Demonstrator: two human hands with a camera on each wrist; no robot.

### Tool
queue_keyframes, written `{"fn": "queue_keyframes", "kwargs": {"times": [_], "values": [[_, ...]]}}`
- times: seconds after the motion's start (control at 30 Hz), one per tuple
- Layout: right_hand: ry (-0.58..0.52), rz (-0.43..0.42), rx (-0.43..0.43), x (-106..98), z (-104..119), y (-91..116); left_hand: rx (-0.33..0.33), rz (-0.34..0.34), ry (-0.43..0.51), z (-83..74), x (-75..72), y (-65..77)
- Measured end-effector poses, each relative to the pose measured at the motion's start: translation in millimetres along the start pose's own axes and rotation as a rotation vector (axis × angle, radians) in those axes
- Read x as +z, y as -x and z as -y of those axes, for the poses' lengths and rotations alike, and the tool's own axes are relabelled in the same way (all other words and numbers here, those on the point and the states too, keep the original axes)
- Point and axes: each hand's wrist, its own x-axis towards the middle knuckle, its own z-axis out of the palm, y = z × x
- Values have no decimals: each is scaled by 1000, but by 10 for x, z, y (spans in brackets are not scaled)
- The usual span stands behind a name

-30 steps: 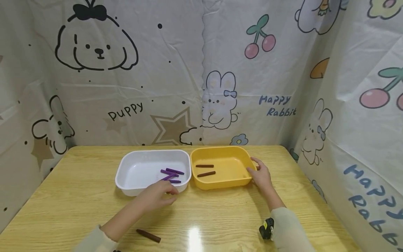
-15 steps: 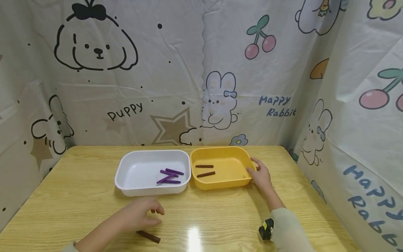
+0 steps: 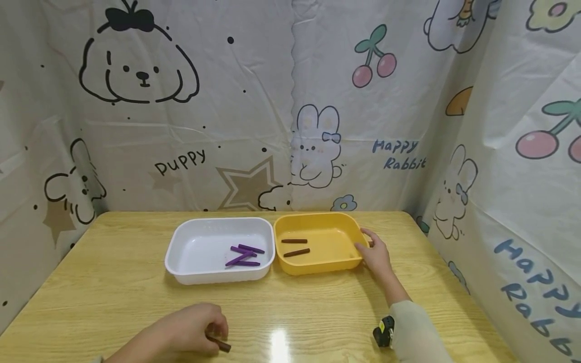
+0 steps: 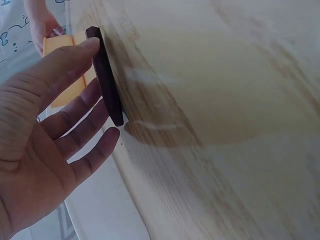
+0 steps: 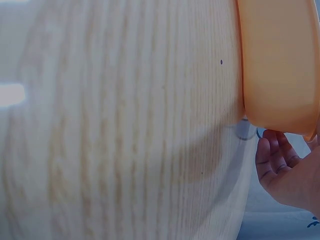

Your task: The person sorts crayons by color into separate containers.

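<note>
In the head view my left hand (image 3: 192,327) is low over the table's front, pinching a brown crayon (image 3: 221,345). The left wrist view shows the thumb against the upper end of this crayon (image 4: 106,75), with the fingers along its other side. My right hand (image 3: 375,254) grips the right end of a yellow tray (image 3: 317,265), the thumb at its rim. Two more brown crayons (image 3: 296,252) lie inside that tray. From the right wrist, the hand (image 5: 287,167) appears at the end of the orange-looking tray (image 5: 280,65).
A white tray (image 3: 190,278) stands against the yellow one on its left, with several purple crayons (image 3: 248,263) at its right side. Both rest on a wood-grain table (image 3: 290,307). A printed cloth (image 3: 254,116) hangs behind and at the sides.
My left hand has moved back from the white tray toward the table's front and taken hold of the brown crayon lying there. The right hand stays at the yellow tray.
</note>
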Motion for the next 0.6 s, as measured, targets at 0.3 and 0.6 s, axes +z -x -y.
{"fn": "queue_keyframes", "kwargs": {"times": [0.3,0.6], "values": [[1,-6,-13,7,-2,-2,-48,51,17,13,19,-7],[11,-2,-16,1,-11,2,-29,-3,-2,35,36,-24]]}}
